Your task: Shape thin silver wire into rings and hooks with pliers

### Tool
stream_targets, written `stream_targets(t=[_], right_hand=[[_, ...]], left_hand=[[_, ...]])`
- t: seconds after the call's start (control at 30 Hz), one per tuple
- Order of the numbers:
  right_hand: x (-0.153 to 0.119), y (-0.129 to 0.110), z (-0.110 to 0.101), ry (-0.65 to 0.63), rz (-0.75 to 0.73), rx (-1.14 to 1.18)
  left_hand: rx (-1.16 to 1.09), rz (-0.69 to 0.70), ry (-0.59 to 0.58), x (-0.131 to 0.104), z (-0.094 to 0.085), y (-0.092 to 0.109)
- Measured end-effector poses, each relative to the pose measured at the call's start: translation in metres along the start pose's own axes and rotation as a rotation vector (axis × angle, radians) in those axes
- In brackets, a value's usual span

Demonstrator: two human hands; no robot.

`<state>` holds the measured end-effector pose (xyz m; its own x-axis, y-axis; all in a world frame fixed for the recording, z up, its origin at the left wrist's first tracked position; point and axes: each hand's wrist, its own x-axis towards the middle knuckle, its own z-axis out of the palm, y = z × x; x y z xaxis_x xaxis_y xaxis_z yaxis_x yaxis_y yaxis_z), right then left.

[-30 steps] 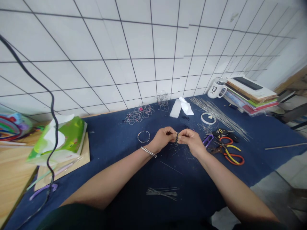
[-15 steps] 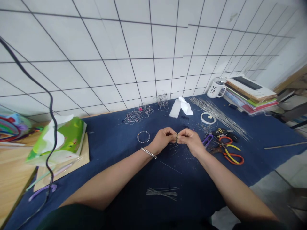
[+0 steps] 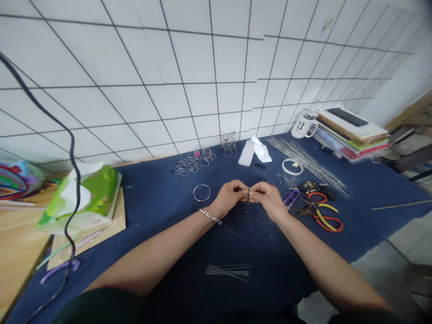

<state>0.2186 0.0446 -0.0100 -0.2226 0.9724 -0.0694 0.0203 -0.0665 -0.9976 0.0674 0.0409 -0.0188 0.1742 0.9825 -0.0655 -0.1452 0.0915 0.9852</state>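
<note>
Leftward, one black cord [image 3: 72,148] hangs across the view, covering part of one green tissue pack [image 3: 101,189]. Pack lies on one brown envelope [image 3: 120,216]; one purple curved strip [image 3: 50,275] nearer the viewer. Blue cloth [image 3: 155,189] under nearly everything from here on. Wire tangles [image 3: 189,166] towards the wall, running together, exact count unclear. One thin hoop [image 3: 201,200], left of the hands.

Centre: left hand [image 3: 229,197], one bracelet at its wrist, thumb and fingers pinched on one small dark piece [image 3: 249,194]. Right hand [image 3: 268,198] pinches the same piece from the other side; it sits between the two sets of fingertips, mostly hidden by them. Nearer the body, one bunch of short wires [image 3: 227,271], too many crossings to count, and one loose wire [image 3: 240,236].

Beyond the hands: one white card, one crumpled paper [image 3: 262,150]. Rightward: one purple clipper [image 3: 292,197] just beside the right hand, one white coil [image 3: 284,166], overlapping orange- and yellow-handled tools [image 3: 329,224], long wires [image 3: 307,164], one mug [image 3: 300,129], one stack of books [image 3: 354,139], one stick [image 3: 401,206].
</note>
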Motion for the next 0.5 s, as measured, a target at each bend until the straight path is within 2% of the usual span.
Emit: stream_targets(t=[0.17,0.3,0.37,0.43,0.5], right_hand=[[0.0,0.001,0.0,-0.001,-0.007,0.001],[0.002,-0.004,-0.003,-0.03,-0.008,-0.062],[0.003,-0.01,-0.008,-0.052,-0.021,-0.201],[0.002,-0.018,-0.013,-0.065,-0.069,-0.438],[-0.003,-0.026,-0.017,-0.133,-0.131,-0.706]], left_hand=[[0.012,-0.018,0.004,-0.001,0.001,0.001],[0.058,-0.002,-0.059,0.0,-0.003,0.009],[0.1,-0.004,-0.105,0.003,-0.009,0.013],[0.166,-0.019,-0.16,0.006,-0.015,0.014],[0.26,-0.032,-0.211,0.009,-0.021,0.015]])
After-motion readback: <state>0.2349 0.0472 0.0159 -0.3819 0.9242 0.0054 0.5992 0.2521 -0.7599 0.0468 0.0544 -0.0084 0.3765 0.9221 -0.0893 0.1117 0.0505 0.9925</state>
